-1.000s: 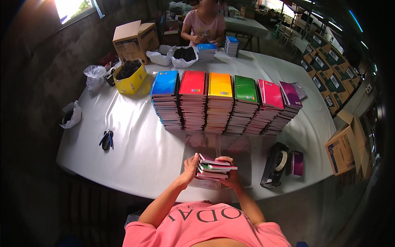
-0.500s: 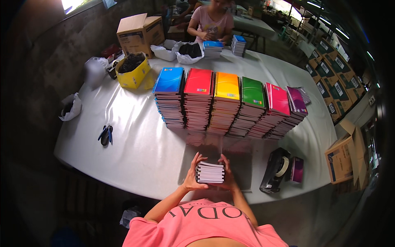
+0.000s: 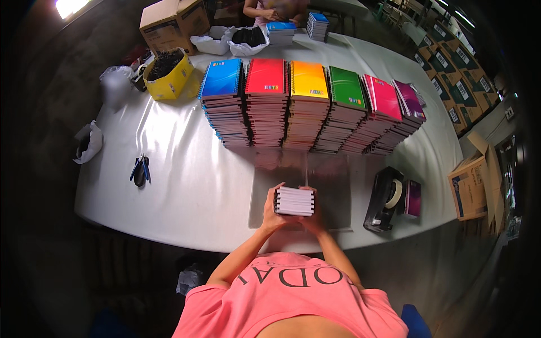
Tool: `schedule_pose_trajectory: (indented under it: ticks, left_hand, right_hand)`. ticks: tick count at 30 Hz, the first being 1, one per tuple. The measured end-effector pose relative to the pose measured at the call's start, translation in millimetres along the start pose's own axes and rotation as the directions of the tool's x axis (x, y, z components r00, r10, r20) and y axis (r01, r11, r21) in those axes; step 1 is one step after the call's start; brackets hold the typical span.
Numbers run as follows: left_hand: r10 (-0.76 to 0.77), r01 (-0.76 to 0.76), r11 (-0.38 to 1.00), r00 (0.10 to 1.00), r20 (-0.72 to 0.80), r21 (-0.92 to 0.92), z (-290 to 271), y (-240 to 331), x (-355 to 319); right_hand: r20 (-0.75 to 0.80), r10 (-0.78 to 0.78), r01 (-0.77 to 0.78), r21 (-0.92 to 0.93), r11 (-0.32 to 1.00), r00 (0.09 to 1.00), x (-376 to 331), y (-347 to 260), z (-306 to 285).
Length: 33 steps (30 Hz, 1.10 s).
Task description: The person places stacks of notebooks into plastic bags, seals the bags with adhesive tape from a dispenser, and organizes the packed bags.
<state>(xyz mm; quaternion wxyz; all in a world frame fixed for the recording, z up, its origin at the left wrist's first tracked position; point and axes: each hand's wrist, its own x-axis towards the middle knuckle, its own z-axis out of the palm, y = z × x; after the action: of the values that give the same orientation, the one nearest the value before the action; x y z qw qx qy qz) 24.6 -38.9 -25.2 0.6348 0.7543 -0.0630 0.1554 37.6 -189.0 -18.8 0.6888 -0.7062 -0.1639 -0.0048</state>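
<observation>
Item: small bundle of spiral notebooks (image 3: 294, 201), stood on edge on the counter (image 3: 186, 180). My left hand (image 3: 272, 213) and right hand (image 3: 313, 218) clamp its sides. I judge it stiff, moderately heavy, slide-prone between covers; grip both flanks.

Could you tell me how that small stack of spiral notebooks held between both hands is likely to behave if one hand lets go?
The stack of spiral notebooks stands on edge, gripped by the left hand and right hand; it is loose, so it would probably fan apart or tip. The glossy covers likely slide. It looks fairly stiff and moderately heavy.

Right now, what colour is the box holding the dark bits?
Yellow box, clearest in the head view.
</observation>
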Motion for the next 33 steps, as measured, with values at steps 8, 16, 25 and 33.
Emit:
schedule_pose_trajectory:
  ticks: [8, 16, 25, 33]
  left_hand:
    - [-0.07, 0.07, 0.998, 0.993, -0.098, -0.007, 15, -3, -3]
    - [0.105, -0.068, 0.977, 0.978, -0.18, 0.204, -8, 40, -15]
    - [-0.076, 0.071, 0.997, 0.979, -0.19, -0.035, -3, 54, -47]
    - [0.029, -0.012, 0.997, 0.975, -0.219, 0.08, -8, 49, -31]
  right_hand:
    - [-0.04, -0.027, 0.024, -0.079, 0.997, 0.999, 2, 6, -3]
    - [-0.021, 0.019, -0.019, -0.028, 0.999, 1.0, 5, -3, -5]
    - [-0.059, 0.032, -0.035, -0.046, 0.998, 0.998, 5, -3, -3]
    - [-0.004, 0.025, -0.025, 0.06, 0.998, 1.0, 7, -8, -4]
